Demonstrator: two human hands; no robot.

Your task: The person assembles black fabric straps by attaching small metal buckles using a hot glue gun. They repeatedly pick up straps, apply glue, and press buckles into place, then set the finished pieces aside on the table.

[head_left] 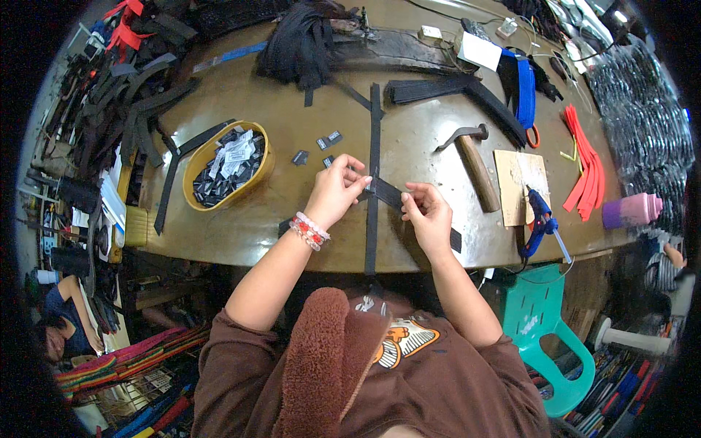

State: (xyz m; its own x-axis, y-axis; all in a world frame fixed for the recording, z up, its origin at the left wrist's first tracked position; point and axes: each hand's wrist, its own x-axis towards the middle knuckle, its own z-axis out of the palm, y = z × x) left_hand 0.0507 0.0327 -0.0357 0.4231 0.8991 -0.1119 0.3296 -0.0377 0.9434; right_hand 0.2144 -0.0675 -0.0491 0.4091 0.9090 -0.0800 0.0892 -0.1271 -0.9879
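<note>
My left hand [335, 188], with beaded bracelets at the wrist, pinches one end of a short black strap piece [387, 193]. My right hand [426, 213] grips the same piece a little further right. The piece lies slanted across a long black strap [374, 146] that runs from the table's middle toward me and hangs over the near edge. Small black buckle parts [329, 140] lie just beyond my left hand.
A yellow oval bowl [196, 159] of small black parts stands at left. To the right lie a hammer [471, 157], a cardboard piece [511, 175], a blue glue gun [542, 219], red straps [588, 171] and a pink cup [634, 210]. Black webbing heaps at the back left. Another person sits at lower left.
</note>
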